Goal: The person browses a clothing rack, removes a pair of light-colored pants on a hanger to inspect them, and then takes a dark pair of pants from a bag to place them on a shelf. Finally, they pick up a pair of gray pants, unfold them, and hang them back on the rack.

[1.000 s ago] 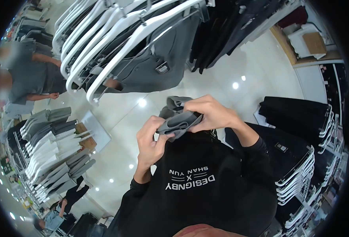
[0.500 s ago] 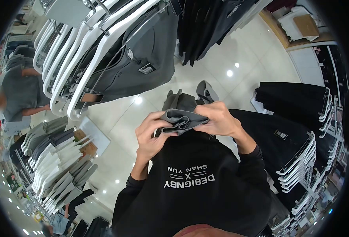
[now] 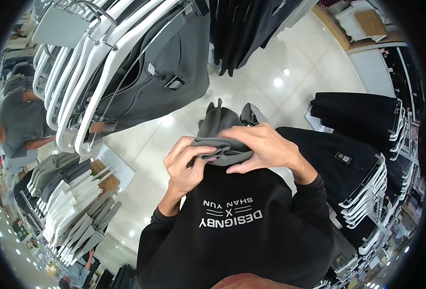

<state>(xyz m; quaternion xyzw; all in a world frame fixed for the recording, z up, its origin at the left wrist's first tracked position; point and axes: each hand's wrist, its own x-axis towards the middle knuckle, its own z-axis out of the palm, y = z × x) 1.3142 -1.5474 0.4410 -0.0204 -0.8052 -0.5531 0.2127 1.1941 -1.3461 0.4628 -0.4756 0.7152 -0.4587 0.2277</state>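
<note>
Gathered in front of my chest is a grey garment (image 3: 229, 153), its top edge bunched into several soft folds. My left hand (image 3: 186, 164) pinches the left end of these folds between thumb and fingers. On the right end, my right hand (image 3: 268, 147) spans the cloth, fingers along the far side and thumb along the near side; its fingertips are slightly blurred. Lower parts of the same garment (image 3: 217, 120) hang beyond my hands towards the floor. The cut of the garment is partly hidden by the folding.
Grey trousers (image 3: 167, 72) on white hangers (image 3: 102, 82) hang close at the upper left. Black trousers (image 3: 331, 156) hang on the right. Light garments (image 3: 73, 202) fill a rack at the lower left. A person in a grey shirt (image 3: 22, 123) stands at the left.
My right hand has loosened its pinch at the right end and now stretches across the folds, thumb and fingers further apart. The left hand keeps its hold. The view has shifted slightly.
</note>
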